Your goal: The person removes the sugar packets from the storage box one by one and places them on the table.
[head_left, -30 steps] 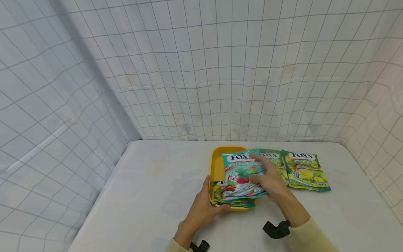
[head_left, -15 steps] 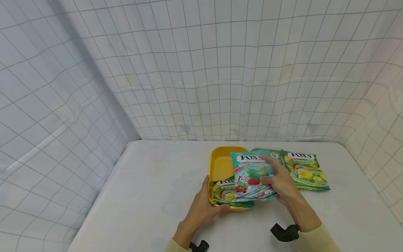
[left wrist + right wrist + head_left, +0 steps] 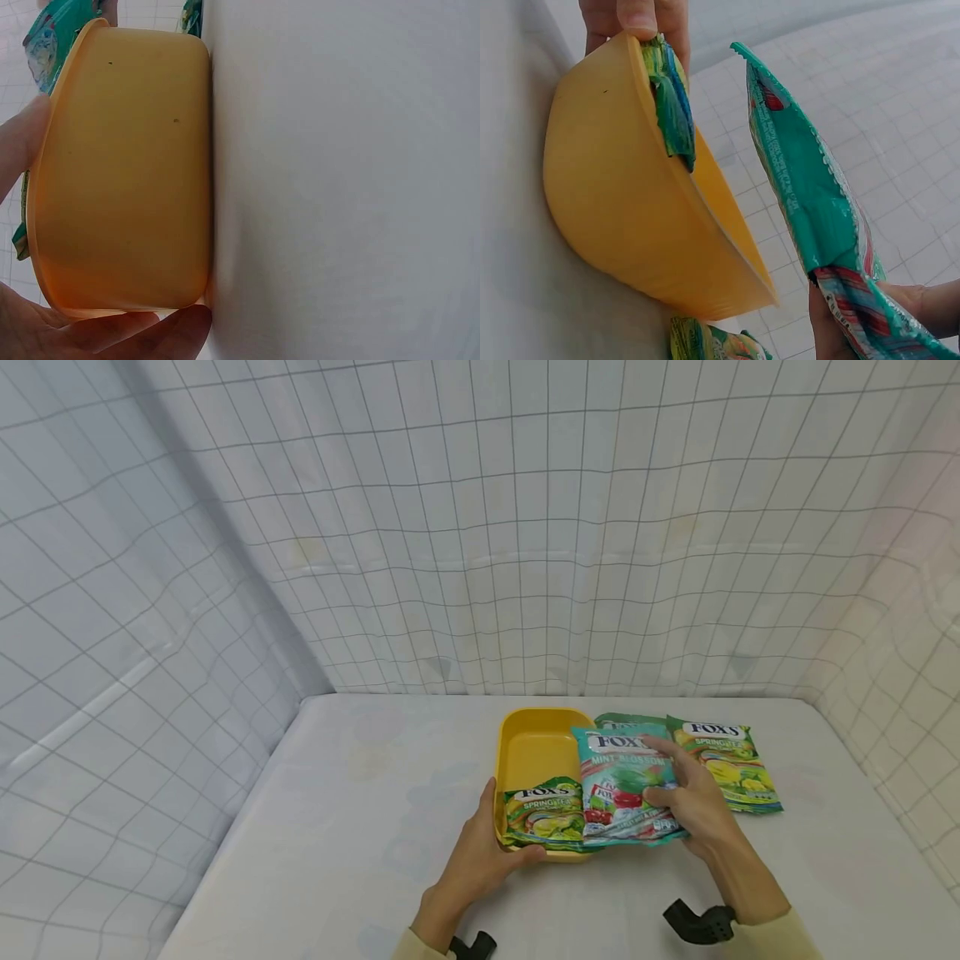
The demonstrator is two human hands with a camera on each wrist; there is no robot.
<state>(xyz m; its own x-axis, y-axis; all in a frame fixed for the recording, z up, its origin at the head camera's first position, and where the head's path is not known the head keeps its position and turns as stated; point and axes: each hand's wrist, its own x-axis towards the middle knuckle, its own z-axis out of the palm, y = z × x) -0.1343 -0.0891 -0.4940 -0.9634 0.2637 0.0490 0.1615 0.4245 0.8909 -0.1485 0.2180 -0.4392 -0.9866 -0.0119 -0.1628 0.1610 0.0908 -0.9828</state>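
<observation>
Teal packet (image 3: 810,202) clear of yellow tub (image 3: 622,195) – head view hides gap.

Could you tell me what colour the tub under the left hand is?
The tub is yellow, clearest in the head view.

Head cam sits high, looking forward and down over the table (image 3: 360,827), taking in both hands and the gridded curtain walls. Left wrist cam is right up against the yellow tub (image 3: 120,172), side-on at table level. Right wrist cam looks up from low beside that same tub (image 3: 622,202), so all three share it.
</observation>
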